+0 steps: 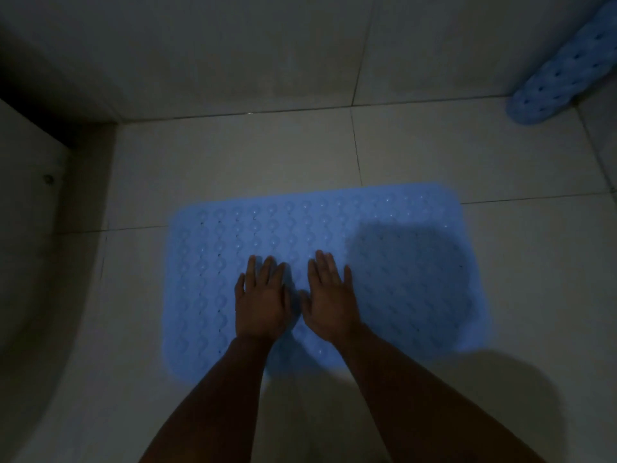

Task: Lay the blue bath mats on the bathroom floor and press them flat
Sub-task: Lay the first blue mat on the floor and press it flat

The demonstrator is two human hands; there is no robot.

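Note:
A blue bath mat [400, 262] with rows of bumps and small holes lies spread on the tiled floor in the middle of the head view. My left hand [262, 300] rests palm down on it with straight fingers. My right hand [330, 295] lies flat beside it, fingers straight, thumbs nearly touching. A second blue mat [564, 71] leans rolled or folded in the far right corner, partly cut off by the frame edge.
Pale tiled floor [250, 155] surrounds the mat, meeting a tiled wall [200, 51] at the back. A curved white fixture [30, 228] fills the left side. The room is dim, and a shadow falls over the mat's right half.

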